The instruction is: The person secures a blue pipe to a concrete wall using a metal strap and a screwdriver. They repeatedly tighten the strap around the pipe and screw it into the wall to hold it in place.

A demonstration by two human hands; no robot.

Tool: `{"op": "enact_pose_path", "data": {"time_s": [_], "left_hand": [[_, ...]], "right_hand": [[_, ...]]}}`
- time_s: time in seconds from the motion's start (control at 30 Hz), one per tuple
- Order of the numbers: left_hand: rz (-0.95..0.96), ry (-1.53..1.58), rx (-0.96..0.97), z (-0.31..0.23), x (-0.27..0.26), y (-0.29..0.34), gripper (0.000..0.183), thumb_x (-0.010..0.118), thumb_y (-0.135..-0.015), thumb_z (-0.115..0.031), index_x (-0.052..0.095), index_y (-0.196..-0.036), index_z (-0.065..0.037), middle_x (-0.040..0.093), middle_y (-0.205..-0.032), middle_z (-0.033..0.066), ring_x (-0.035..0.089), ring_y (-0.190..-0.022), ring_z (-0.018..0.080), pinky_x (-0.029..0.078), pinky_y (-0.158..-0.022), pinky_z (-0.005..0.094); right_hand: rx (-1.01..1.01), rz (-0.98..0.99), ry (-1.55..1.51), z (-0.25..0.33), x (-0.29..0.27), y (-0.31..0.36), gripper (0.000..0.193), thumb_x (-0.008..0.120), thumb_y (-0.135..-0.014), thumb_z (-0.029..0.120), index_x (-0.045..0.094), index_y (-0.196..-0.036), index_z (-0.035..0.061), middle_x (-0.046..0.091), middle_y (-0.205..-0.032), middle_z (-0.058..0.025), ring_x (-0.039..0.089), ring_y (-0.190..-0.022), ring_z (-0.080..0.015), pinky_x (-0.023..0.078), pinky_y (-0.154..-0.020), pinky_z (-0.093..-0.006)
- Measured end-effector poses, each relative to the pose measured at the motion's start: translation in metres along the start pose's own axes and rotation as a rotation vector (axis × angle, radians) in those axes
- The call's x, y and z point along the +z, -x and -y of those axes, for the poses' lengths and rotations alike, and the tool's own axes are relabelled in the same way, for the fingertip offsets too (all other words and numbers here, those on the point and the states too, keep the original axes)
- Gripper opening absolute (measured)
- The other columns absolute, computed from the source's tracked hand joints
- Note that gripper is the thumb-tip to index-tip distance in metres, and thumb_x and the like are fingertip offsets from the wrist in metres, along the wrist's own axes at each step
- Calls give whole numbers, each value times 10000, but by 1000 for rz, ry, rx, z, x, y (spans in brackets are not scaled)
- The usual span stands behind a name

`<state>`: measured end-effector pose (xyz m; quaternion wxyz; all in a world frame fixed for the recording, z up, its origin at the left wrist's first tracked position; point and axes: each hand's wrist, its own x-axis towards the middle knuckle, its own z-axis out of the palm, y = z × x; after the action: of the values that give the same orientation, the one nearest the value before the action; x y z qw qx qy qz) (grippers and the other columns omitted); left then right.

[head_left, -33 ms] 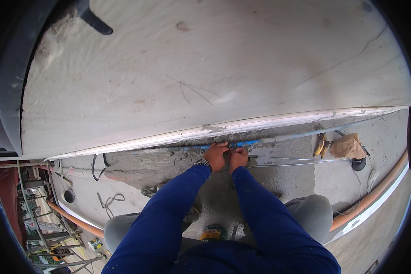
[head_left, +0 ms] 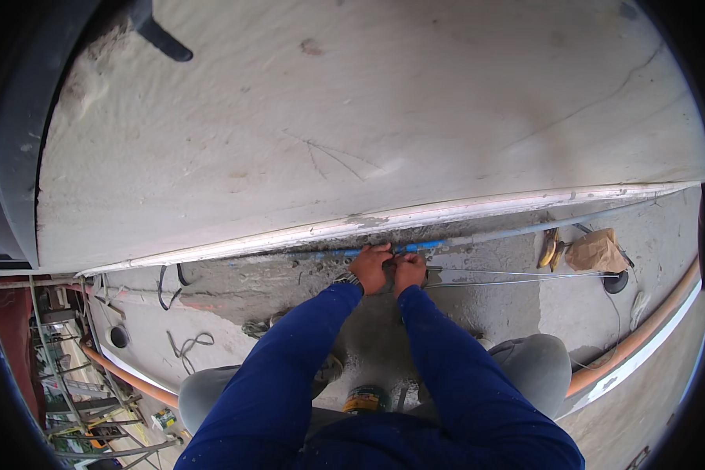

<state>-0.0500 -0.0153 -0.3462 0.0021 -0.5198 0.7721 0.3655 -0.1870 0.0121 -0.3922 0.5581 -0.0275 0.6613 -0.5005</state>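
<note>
My left hand (head_left: 370, 268) and my right hand (head_left: 408, 271) meet close together at a blue pipe (head_left: 423, 246) along the foot of the pale wall. Fingers on both hands are closed in a pinch around something small and dark, mostly hidden between them. Two thin pale wires (head_left: 517, 275) run from beside my right hand toward the right. Wet grey mortar (head_left: 376, 321) covers the floor below my hands. Between my knees stands a small tin (head_left: 366, 399) with a yellow and green label.
Work gloves (head_left: 552, 249) and a brown paper bag (head_left: 595, 251) lie at the right, near a round black floor outlet (head_left: 616, 282). A white strip (head_left: 290, 233) edges the wall. An orange pipe (head_left: 603, 376) runs behind me, and scaffolding (head_left: 70, 376) stands at the lower left.
</note>
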Motion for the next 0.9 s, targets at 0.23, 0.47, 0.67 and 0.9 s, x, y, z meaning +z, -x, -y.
{"op": "enact_pose_path", "data": {"time_s": [0.23, 0.47, 0.67, 0.9], "left_hand": [[-14, 11, 1, -3, -8, -7, 529, 663, -857, -34, 694, -1384, -69, 552, -1615, 135, 512, -1488, 297, 311, -1295, 538], [-23, -19, 22, 3, -7, -8, 468, 716, -857, -79, 721, -1325, -72, 579, -1590, 133, 547, -1452, 304, 332, -1279, 530], [-50, -13, 37, -4, -4, -13, 463, 750, -844, -107, 734, -1306, -79, 585, -1586, 124, 557, -1440, 301, 341, -1273, 516], [-22, -3, -5, -3, -7, -8, 461, 743, -855, -118, 734, -1314, -80, 551, -1619, 126, 525, -1475, 297, 296, -1310, 514]], "right_hand": [[-18, -29, -3, 8, 8, -5, 211, 747, -909, -6, 565, -824, 60, 607, -775, -34, 579, -659, -134, 487, -555, -341], [-7, -22, 70, 1, 7, -8, 91, 746, -920, 47, 670, -894, 4, 666, -808, -51, 608, -690, -146, 505, -594, -349], [-122, -116, 294, -10, 2, -23, 155, 745, -924, 112, 768, -958, -38, 768, -834, -145, 710, -743, -215, 558, -689, -404], [-401, -67, 811, 10, 9, 7, 180, 730, -897, 141, 804, -997, 10, 781, -896, -243, 786, -875, -404, 601, -795, -482]]}}
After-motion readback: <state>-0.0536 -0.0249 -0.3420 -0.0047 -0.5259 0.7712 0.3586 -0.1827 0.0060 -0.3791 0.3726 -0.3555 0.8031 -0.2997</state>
